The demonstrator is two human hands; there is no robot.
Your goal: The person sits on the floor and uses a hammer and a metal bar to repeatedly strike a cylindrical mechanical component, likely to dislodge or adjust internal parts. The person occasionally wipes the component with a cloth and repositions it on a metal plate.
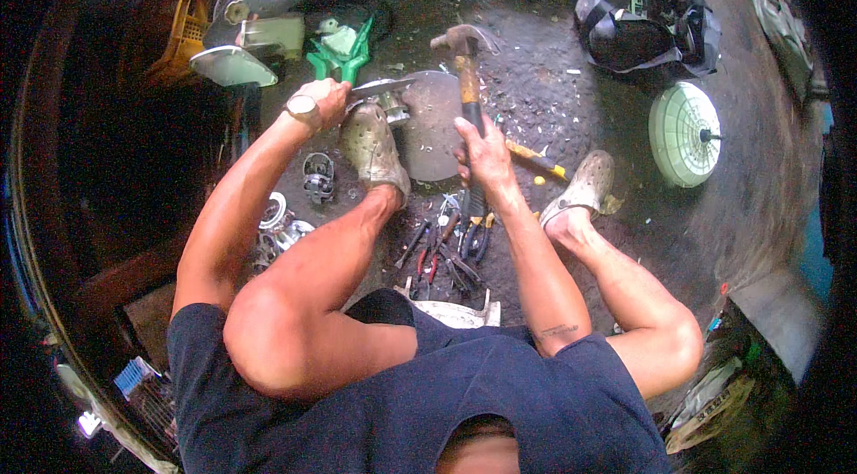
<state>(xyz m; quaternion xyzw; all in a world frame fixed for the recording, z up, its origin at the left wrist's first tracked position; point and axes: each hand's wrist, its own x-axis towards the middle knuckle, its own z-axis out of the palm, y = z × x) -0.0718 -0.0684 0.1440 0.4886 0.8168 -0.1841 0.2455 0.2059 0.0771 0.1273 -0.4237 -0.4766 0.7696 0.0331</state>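
Closest to us, one dark shirt (pixel 357 403) and two bare knees (pixel 272 331) frame the floor (pixel 544 72), where the left hand (pixel 330 101) has its fingers curled round one flat blade (pixel 384 87) over one metal part (pixel 391 105), hemmed in by the toe of one of two clogs (pixel 370 148) and a green plastic piece (pixel 359 61). Over on the right, the right hand (pixel 486 153) grips one hammer (pixel 470 86), head up, near one yellow-handled tool (pixel 536 160), with one black bag (pixel 643 23) and one pale round grille (pixel 683 135) farther out, and between the clogs, a heap of pliers (pixel 436 258) too tangled to count!
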